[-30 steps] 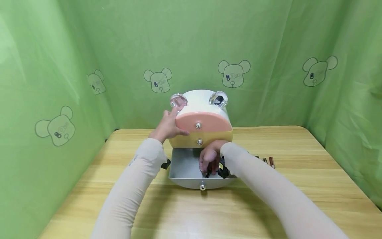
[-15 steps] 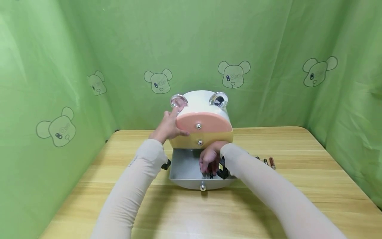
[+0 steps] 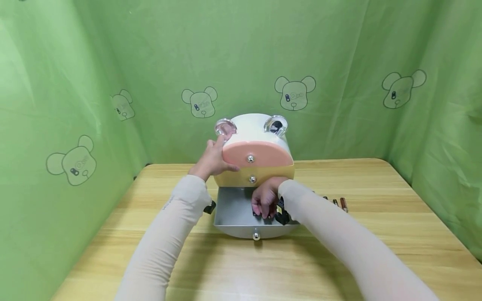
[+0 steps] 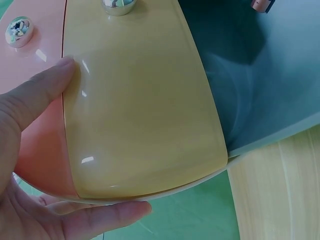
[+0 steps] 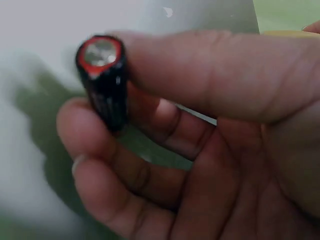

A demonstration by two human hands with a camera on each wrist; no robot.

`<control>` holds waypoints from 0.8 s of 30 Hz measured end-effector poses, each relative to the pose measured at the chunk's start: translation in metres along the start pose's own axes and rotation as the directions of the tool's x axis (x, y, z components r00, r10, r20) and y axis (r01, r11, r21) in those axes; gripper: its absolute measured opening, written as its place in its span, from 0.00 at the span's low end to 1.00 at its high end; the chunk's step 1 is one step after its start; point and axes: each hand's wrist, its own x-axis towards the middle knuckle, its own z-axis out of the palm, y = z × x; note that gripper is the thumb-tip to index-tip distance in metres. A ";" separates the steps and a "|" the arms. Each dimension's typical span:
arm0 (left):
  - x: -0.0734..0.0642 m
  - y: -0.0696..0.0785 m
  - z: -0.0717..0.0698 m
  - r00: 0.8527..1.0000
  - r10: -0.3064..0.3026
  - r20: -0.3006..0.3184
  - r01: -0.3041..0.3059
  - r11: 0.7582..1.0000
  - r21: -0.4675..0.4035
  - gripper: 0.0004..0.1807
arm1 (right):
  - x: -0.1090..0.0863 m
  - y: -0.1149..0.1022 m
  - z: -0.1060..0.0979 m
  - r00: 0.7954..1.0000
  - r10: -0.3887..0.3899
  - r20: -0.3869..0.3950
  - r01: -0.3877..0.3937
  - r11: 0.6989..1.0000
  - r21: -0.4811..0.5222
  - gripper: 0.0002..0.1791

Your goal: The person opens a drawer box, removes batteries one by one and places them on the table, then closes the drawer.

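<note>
A small drawer cabinet (image 3: 256,154) with a white top, silver ears and pink and yellow drawer fronts stands on the table. My left hand (image 3: 212,161) holds its left side: in the left wrist view the thumb (image 4: 47,85) lies on the front near the pink-yellow seam, with the other fingers along the side wall. Below, the grey bottom drawer (image 3: 231,209) is pulled out. Over its inside, my right hand (image 3: 265,199) pinches a black battery (image 5: 107,97) between thumb and fingers, its silver end with a red ring facing the right wrist camera.
On the wooden table (image 3: 241,267), to the right of the cabinet, lie several batteries, among them a reddish-brown battery (image 3: 344,204), partly behind the right sleeve. A green curtain (image 3: 241,54) with bear-head prints surrounds the table at the back and sides.
Inside the drawer, the fingers of my right hand shift and the black battery turns, showing less below them in the head view. My left hand keeps its place on the cabinet.
</note>
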 end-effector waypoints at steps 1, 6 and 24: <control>0.000 0.000 0.000 1.000 0.001 -0.002 -0.001 1.000 0.001 0.57 | -0.001 0.000 0.000 1.000 -0.003 -0.003 0.003 1.000 0.000 0.09; 0.001 -0.001 0.000 1.000 0.006 -0.006 -0.006 1.000 0.005 0.57 | -0.003 -0.003 0.000 1.000 -0.012 -0.015 0.012 1.000 0.000 0.12; 0.001 0.000 0.001 1.000 -0.001 -0.008 0.001 1.000 -0.005 0.58 | -0.019 -0.003 0.001 0.997 -0.048 -0.053 0.048 0.999 0.004 0.11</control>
